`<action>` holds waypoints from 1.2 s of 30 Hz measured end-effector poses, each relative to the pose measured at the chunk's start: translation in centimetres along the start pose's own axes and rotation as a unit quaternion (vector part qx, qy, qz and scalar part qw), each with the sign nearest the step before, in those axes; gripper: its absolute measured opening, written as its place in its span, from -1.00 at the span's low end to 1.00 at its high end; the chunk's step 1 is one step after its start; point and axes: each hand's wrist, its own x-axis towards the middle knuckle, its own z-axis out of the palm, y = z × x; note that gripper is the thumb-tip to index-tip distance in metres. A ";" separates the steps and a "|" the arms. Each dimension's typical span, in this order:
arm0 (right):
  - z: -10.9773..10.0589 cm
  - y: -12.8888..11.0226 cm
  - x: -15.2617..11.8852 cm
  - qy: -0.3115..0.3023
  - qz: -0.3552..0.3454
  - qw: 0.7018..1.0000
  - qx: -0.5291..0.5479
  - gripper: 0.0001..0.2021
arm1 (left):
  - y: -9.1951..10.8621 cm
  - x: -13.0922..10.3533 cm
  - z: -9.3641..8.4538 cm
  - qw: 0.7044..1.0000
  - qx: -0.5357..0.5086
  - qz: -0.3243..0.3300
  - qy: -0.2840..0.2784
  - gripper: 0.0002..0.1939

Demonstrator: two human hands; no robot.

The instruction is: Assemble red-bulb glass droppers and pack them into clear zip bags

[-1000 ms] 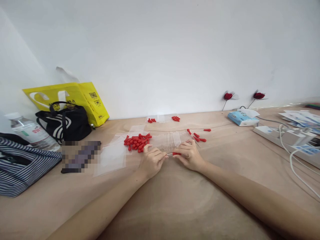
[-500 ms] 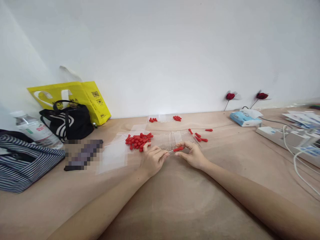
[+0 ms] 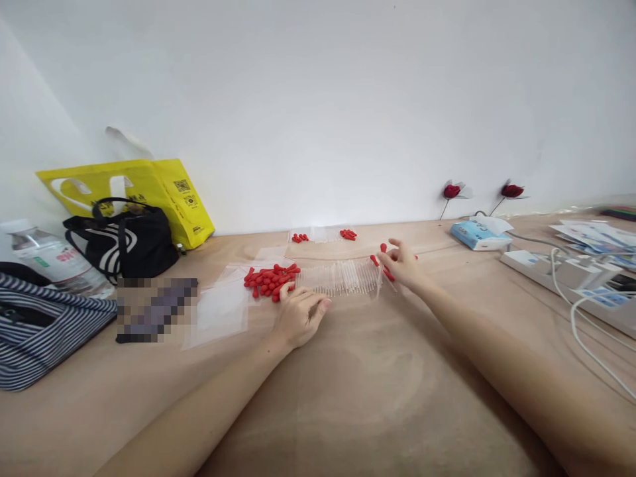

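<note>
A row of thin clear tubes (image 3: 342,277) lies side by side on the table. At its left end is a heap of red rubber bulbs (image 3: 269,281). My left hand (image 3: 301,317) is just in front of the heap and the row, fingers apart and holding nothing. At the row's right end, my right hand (image 3: 401,264) pinches a dropper (image 3: 382,257), a clear tube with a red bulb on top, held nearly upright. Other red-bulbed droppers lie beneath and beside it, partly covered by the hand.
Clear plastic bags (image 3: 218,308) lie left of the heap. Two small red groups (image 3: 348,234) rest near the wall. Farther left are a yellow bag (image 3: 186,205), black bag, bottle and striped bag. A tissue pack (image 3: 479,234) and power strip (image 3: 571,278) are at right.
My right hand has moved right and away from my left hand, carrying the dropper, which now points upward. My left hand has let go of the tube and opened. The view has shifted slightly.
</note>
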 end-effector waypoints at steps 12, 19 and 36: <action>0.1 1.4 2.6 0.006 0.086 0.954 -0.287 -0.65 | 0.0 -0.1 0.1 0.999 0.013 0.007 -0.030 -0.75; -1.8 1.7 3.0 -0.039 0.151 0.922 -0.354 -0.73 | 0.0 -0.1 0.1 0.999 0.015 0.009 -0.029 -0.76; -1.6 -0.6 1.4 -0.043 0.113 0.902 -0.414 -0.73 | -1.1 0.4 1.0 0.991 0.108 -0.078 0.021 -0.87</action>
